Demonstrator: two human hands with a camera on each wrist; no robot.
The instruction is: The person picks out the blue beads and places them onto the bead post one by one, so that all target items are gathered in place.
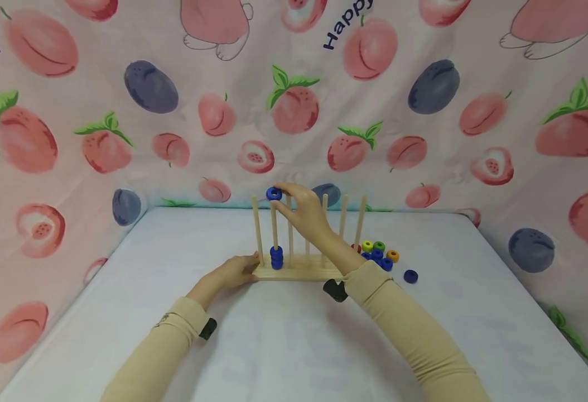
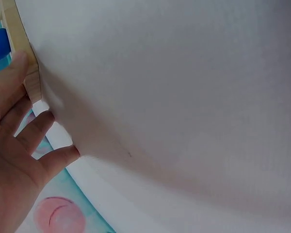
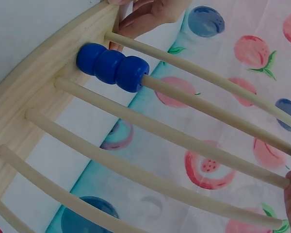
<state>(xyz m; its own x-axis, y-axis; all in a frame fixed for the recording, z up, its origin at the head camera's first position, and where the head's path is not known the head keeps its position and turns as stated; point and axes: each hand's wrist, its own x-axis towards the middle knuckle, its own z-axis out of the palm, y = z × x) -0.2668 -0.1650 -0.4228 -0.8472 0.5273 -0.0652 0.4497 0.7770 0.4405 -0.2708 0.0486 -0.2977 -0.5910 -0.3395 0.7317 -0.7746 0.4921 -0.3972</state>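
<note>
A wooden peg rack (image 1: 294, 274) with a row of upright pegs stands on the table. Three blue beads (image 1: 276, 258) are stacked at the foot of its second peg from the left; the right wrist view shows these threaded beads (image 3: 111, 67) close up. Between thumb and fingers my right hand (image 1: 308, 215) pinches another blue bead (image 1: 274, 194) at the top of that same peg. My left hand (image 1: 234, 272) grips the left end of the base, its thumb on the wood in the left wrist view, where the hand (image 2: 14, 160) fills the left side.
Right of the rack lies a loose group of beads: yellow (image 1: 367, 245), green (image 1: 379, 246), orange (image 1: 393, 255), red (image 1: 356, 248) and several blue. One dark blue bead (image 1: 411, 276) sits apart. A fruit-print cloth (image 1: 294, 162) hangs behind the white table (image 1: 274, 346).
</note>
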